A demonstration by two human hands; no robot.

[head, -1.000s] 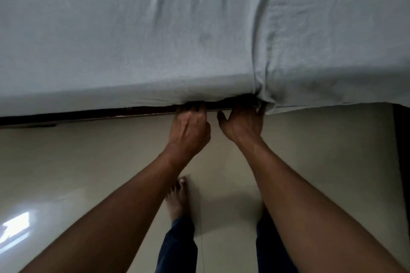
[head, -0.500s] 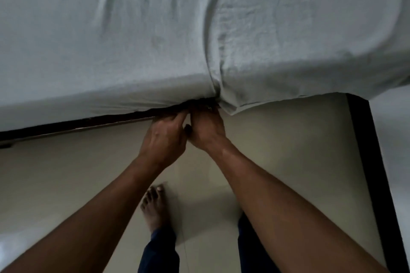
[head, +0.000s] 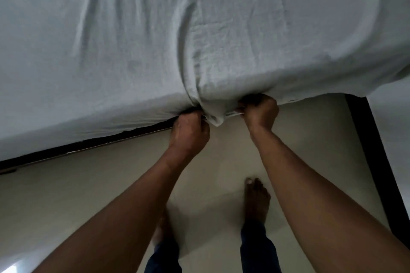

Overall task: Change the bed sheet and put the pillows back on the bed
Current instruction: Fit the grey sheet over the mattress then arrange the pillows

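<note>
A pale grey-white bed sheet point(head: 155, 40) covers the mattress across the upper part of the view. Its near edge hangs over the mattress side, bunched into a deep fold point(head: 213, 115) between my hands. My left hand point(head: 188, 131) grips the sheet edge at the left of that fold, fingers curled under the mattress edge. My right hand point(head: 260, 113) grips the hanging edge to the right of the fold. No pillows are in view.
A dark bed frame point(head: 88, 146) shows under the mattress at the left. Beige tiled floor point(head: 66, 195) lies below. My bare feet point(head: 256, 199) stand close to the bed. A dark vertical strip point(head: 377, 162) runs down the right side.
My hands have shifted right along the mattress edge and moved apart. A flap of the sheet now hangs loose between them. My feet have stepped to the right.
</note>
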